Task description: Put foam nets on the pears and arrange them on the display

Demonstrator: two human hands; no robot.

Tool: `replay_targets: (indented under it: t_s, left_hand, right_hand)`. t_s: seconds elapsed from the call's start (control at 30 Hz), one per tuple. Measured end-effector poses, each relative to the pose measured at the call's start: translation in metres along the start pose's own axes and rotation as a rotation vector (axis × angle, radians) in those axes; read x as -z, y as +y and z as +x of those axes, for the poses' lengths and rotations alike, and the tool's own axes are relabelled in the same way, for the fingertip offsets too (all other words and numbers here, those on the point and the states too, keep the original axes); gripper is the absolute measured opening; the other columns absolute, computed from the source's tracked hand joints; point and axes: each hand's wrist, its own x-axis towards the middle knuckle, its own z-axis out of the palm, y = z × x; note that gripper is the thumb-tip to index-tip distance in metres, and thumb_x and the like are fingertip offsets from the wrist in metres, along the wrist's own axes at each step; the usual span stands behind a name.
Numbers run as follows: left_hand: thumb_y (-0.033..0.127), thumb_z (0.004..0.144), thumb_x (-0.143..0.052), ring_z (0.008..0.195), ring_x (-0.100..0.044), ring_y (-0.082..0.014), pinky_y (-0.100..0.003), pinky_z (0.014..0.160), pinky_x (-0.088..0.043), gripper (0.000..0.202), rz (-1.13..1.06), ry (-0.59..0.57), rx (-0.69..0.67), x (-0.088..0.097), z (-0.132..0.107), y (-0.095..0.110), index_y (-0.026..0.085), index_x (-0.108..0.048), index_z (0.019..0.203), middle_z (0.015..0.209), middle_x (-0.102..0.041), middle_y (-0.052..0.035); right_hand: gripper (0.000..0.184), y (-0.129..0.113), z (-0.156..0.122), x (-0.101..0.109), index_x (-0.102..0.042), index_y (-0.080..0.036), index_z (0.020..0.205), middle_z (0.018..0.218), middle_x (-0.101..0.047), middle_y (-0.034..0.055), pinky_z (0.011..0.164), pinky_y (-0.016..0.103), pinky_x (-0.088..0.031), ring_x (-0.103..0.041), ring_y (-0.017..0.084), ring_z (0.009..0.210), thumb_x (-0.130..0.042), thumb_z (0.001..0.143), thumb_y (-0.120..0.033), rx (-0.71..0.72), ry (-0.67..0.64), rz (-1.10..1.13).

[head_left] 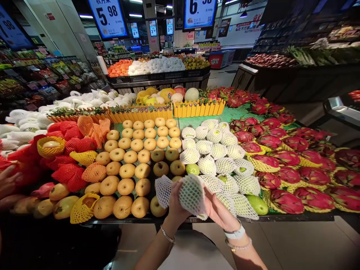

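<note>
Both my hands meet at the front edge of a fruit display. My left hand [176, 204] and my right hand [218, 210] are closed together on a fruit wrapped in a white foam net [192, 193]; a loose flap of white netting [163, 189] hangs off to its left. Rows of bare yellow-brown pears [135, 157] lie just left of my hands. Net-wrapped green fruit [219, 157] lie just right of them, with a bare green one [257, 204] near the front edge.
Red dragon fruit [284, 157] fill the right of the stand, mangoes with red and yellow nets [67, 157] the left. Another person's hand [8, 183] reaches in at far left. A yellow picket divider [197, 108] runs behind. Grey floor [295, 243] lies below the stand.
</note>
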Motion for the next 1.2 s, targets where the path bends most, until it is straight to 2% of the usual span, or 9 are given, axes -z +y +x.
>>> replay_targets:
  t_s: [0.17,0.27,0.4,0.53,0.67,0.8,0.97,1.07,1.2]
  left_hand:
    - [0.039,0.071,-0.076,0.144,-0.018,-0.0391,-0.059,0.111,-0.027,0.100,0.418,-0.420,-0.233,0.017,0.014,0.016,0.032,-0.015,0.150,0.158,-0.015,-0.0172]
    - [0.038,0.083,-0.064,0.146,-0.009,-0.0357,-0.058,0.114,-0.023,0.092,0.493,-0.278,-0.178,0.037,0.011,0.023,0.031,-0.002,0.151,0.161,-0.004,-0.0150]
    - [0.030,0.094,-0.045,0.145,-0.022,-0.0273,-0.053,0.116,-0.023,0.062,0.541,0.138,-0.012,0.068,-0.004,0.006,0.029,-0.016,0.149,0.157,-0.022,-0.0117]
    - [0.032,0.093,-0.047,0.138,-0.036,-0.0269,-0.053,0.114,-0.029,0.047,0.562,0.325,0.068,0.092,-0.017,-0.028,0.022,-0.038,0.138,0.144,-0.043,-0.0131]
    - [0.028,0.093,-0.045,0.137,-0.037,-0.0268,-0.053,0.113,-0.029,0.041,0.603,0.278,0.053,0.104,-0.016,-0.038,0.022,-0.046,0.133,0.141,-0.048,-0.0113]
    - [0.026,0.093,-0.045,0.133,-0.041,-0.0270,-0.050,0.111,-0.033,0.040,0.688,0.097,0.044,0.105,0.006,-0.029,0.022,-0.049,0.132,0.136,-0.053,-0.0093]
    - [0.029,0.085,-0.060,0.107,-0.054,-0.0324,-0.053,0.098,-0.036,0.034,0.832,-0.035,0.093,0.098,0.036,-0.027,0.023,-0.062,0.118,0.110,-0.067,-0.0089]
    - [0.030,0.084,-0.061,0.102,-0.053,-0.0319,-0.054,0.097,-0.034,0.023,0.929,-0.065,0.030,0.096,0.043,-0.031,0.022,-0.066,0.106,0.101,-0.067,-0.0087]
    - [0.031,0.090,-0.052,0.094,-0.053,-0.0290,-0.048,0.087,-0.040,0.015,0.929,-0.032,-0.064,0.097,0.042,-0.032,0.025,-0.065,0.089,0.092,-0.066,-0.0069]
  right_hand:
    - [0.059,-0.024,0.030,0.022,-0.052,-0.028,0.126,0.124,-0.060,0.0097,0.094,0.044,-0.051,-0.059,0.028,0.112,-0.067,0.075,-0.054,0.092,0.257,-0.212]
    - [0.071,-0.076,0.080,0.039,-0.048,-0.024,0.127,0.129,-0.053,0.0108,0.100,0.046,-0.044,-0.051,0.031,0.119,-0.075,0.067,-0.047,0.431,0.493,-0.614]
    - [0.079,-0.156,0.188,0.070,-0.042,-0.014,0.130,0.132,-0.046,0.0157,0.106,0.044,-0.036,-0.045,0.031,0.124,-0.072,0.067,-0.049,0.810,0.669,-1.089]
    - [0.076,-0.197,0.296,0.093,-0.042,-0.012,0.132,0.128,-0.044,0.0193,0.101,0.045,-0.037,-0.046,0.034,0.120,-0.070,0.070,-0.045,0.655,0.612,-1.466]
    - [0.080,-0.184,0.353,0.102,-0.040,-0.012,0.135,0.131,-0.039,0.0238,0.098,0.051,-0.038,-0.047,0.039,0.118,-0.074,0.069,-0.042,0.339,0.557,-1.647]
    - [0.077,-0.163,0.364,0.106,-0.038,-0.010,0.137,0.135,-0.036,0.0290,0.095,0.057,-0.038,-0.041,0.045,0.123,-0.071,0.075,-0.042,0.146,0.511,-1.664]
    - [0.067,-0.176,0.347,0.096,-0.046,-0.011,0.134,0.136,-0.041,0.0270,0.100,0.062,-0.031,-0.037,0.046,0.127,-0.065,0.080,-0.044,0.145,0.416,-1.633]
    - [0.058,-0.176,0.311,0.080,-0.047,-0.011,0.134,0.143,-0.036,0.0238,0.108,0.060,-0.024,-0.029,0.041,0.134,-0.055,0.087,-0.043,0.267,0.367,-1.619]
    - [0.040,-0.143,0.231,0.043,-0.056,-0.019,0.125,0.130,-0.054,0.0106,0.108,0.043,-0.035,-0.047,0.026,0.123,-0.050,0.091,-0.039,0.439,0.131,-1.548]
